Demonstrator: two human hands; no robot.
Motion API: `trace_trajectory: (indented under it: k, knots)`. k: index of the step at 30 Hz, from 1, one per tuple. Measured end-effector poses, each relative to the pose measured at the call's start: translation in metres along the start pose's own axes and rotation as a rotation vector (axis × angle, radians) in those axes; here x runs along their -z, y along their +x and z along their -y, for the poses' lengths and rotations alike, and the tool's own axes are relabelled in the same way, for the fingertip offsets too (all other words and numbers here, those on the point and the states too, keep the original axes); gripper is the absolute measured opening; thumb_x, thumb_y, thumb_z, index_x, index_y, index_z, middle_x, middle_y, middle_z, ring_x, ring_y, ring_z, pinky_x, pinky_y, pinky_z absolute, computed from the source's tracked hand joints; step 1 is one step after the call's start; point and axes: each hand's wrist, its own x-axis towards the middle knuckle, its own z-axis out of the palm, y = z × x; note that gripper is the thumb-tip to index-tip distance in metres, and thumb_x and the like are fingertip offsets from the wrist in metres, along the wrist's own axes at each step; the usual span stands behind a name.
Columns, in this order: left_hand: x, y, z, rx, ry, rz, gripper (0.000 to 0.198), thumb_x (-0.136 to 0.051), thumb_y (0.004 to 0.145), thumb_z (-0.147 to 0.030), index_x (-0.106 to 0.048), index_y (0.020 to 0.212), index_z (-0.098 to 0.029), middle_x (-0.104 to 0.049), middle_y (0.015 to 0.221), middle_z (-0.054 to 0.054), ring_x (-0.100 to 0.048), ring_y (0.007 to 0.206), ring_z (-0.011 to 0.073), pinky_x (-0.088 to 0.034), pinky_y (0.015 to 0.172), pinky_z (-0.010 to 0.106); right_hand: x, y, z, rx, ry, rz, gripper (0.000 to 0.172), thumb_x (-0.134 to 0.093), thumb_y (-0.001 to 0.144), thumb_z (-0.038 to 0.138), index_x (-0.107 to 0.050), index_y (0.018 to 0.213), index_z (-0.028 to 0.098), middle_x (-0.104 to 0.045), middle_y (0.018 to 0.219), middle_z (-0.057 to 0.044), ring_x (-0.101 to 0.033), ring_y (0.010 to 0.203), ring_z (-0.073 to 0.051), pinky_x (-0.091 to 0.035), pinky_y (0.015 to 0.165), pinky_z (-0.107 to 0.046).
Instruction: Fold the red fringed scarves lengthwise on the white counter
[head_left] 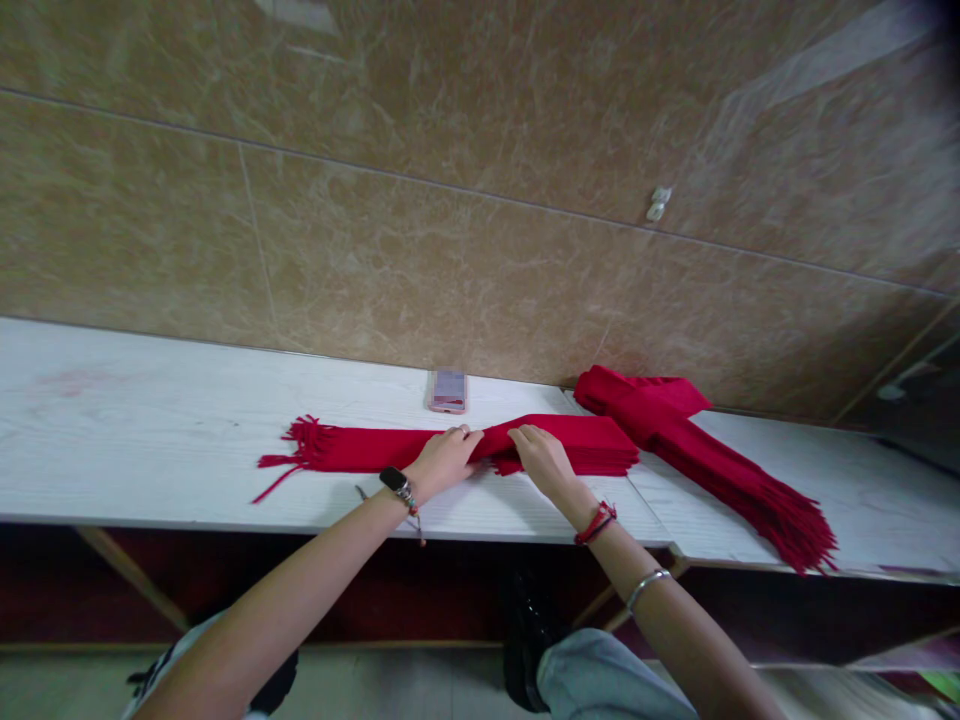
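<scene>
A red fringed scarf (375,450) lies lengthwise along the white shelf top, its fringe spread at the left end and several folded layers stacked at the right. My left hand (446,460) is closed on the scarf near its middle, fingertips curled over the cloth. Just to the right, my right hand (541,458) grips the folded part, its fingers bent over the upper layer. Between the two hands the cloth bunches slightly. The undersides of both hands' fingers are hidden.
A second red scarf (720,480) lies loosely folded to the right, fringe hanging toward the front edge. Behind my left hand lies a phone (448,391) on the white shelf top (150,420). A brown marbled wall (450,250) rises behind, with open compartments (375,590) below.
</scene>
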Motion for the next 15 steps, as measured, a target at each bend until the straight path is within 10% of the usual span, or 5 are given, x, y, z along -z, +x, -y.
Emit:
trace_trajectory:
  k: [7, 15]
  knots:
    - [0.0, -0.017, 0.041, 0.197, 0.002, 0.289, 0.06, -0.036, 0.086, -0.05, -0.029, 0.138, -0.022, -0.021, 0.147, 0.013, -0.017, 0.132, 0.0387, -0.02, 0.098, 0.06, 0.0, -0.009, -0.007, 0.079, 0.048, 0.027, 0.023, -0.043, 0.082, 0.003, -0.062, 0.09, 0.014, -0.066, 0.082, -0.011, -0.06, 0.079, -0.021, -0.045, 0.072, -0.03]
    - [0.011, -0.028, 0.069, 0.127, -0.036, 0.329, 0.078, -0.034, 0.079, -0.069, -0.019, 0.142, -0.026, -0.011, 0.149, 0.012, -0.004, 0.134, 0.0364, -0.009, 0.102, 0.058, 0.001, -0.009, -0.008, 0.181, 0.012, -0.022, 0.02, -0.044, 0.085, 0.007, -0.063, 0.087, 0.013, -0.065, 0.087, -0.012, -0.058, 0.084, -0.021, -0.045, 0.075, -0.032]
